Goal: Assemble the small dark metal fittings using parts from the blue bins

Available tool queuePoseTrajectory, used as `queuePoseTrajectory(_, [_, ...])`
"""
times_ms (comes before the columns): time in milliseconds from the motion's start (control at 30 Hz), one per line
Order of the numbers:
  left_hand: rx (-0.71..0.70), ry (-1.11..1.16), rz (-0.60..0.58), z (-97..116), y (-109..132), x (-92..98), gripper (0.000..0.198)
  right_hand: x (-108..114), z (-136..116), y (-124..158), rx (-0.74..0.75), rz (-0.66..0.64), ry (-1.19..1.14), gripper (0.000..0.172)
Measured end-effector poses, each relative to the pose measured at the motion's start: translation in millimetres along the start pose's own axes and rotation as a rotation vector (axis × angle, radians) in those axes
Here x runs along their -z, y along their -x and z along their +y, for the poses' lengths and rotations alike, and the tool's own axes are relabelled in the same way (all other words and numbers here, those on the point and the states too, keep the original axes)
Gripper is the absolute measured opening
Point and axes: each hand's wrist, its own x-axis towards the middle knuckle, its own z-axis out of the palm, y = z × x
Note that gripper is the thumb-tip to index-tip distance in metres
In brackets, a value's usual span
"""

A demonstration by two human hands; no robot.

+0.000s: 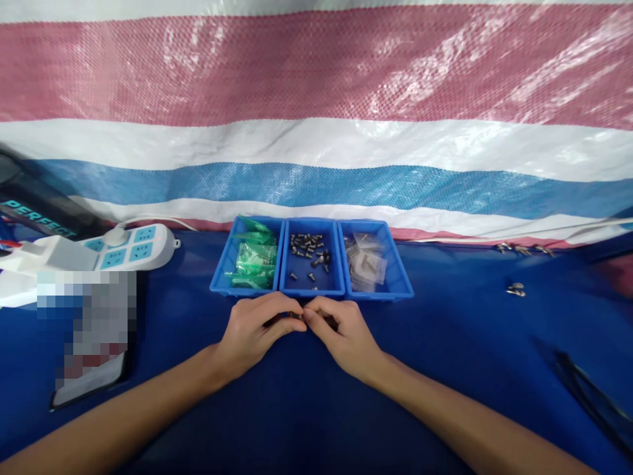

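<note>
My left hand (257,330) and my right hand (341,333) meet fingertip to fingertip on the blue table cover, just in front of three blue trays. Both pinch a small dark metal part (297,316) between them; its shape is too small to make out. The left tray (221,277) holds green plastic bags, the middle tray (311,288) holds several small dark screws, and the right tray (401,280) holds clear plastic bags.
A white power strip (123,247) lies at the left, with a phone (89,382) nearer me. A few loose metal parts (515,289) sit at the right. A dark tool (588,396) lies at the far right. A striped tarp (316,132) hangs behind.
</note>
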Motion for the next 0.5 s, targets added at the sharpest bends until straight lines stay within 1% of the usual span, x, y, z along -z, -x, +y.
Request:
queuePoseTrajectory(200, [-0.020,-0.021,0.024,2.3,-1.5,-0.1,0.014,0.6,-0.3,0.4,-0.012,-0.007,-0.007,0.024])
queuePoseTrajectory(367, [-0.025,-0.009,-0.008,1.3,-0.2,-0.3,0.011,0.3,0.3,0.6,-0.004,-0.002,0.000,0.024])
queuePoseTrajectory(500, [-0.023,0.002,-0.008,0.3,0.0,-0.8,0.010,-0.4,1.2,0.6,0.009,0.001,0.014,0.024])
